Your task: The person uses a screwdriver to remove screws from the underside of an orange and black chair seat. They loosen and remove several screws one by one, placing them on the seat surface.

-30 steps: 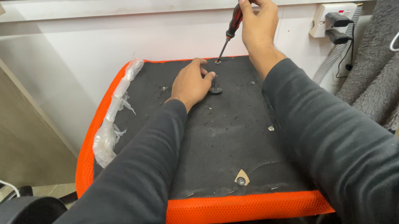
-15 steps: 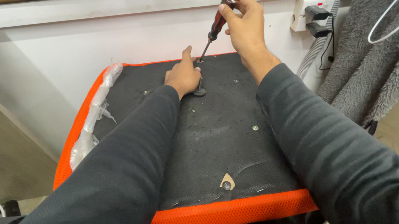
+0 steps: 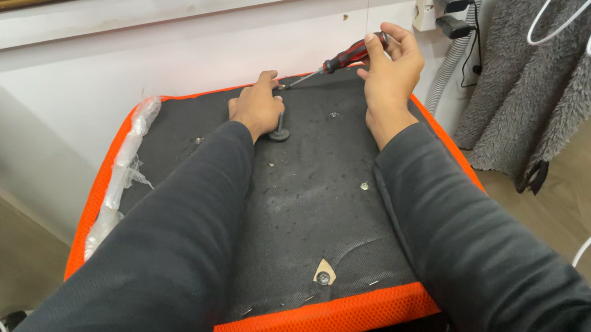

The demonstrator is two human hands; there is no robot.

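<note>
Head view is showing the right hand (image 3: 390, 72) closing its grip around the red-and-black handle of a screwdriver (image 3: 342, 60), which is lying almost level with its metal shaft pointing away from that grip toward the left hand (image 3: 255, 107). The tip is ending just beside the left fingertips (image 3: 267, 77), at the far edge of the upturned seat cushion (image 3: 317, 202), a black underside with an orange mesh border. The left hand is resting palm down on the black fabric, its fingers curled loosely and gripping nothing that can be made out. A dark bolt (image 3: 278, 128) is standing upright just beside the left hand, on the side nearer the person. Beyond the right grip, a wall socket (image 3: 445, 0) is holding black plugs. A strip of clear plastic wrap (image 3: 121, 174) is lying along the cushion's left border.
</note>
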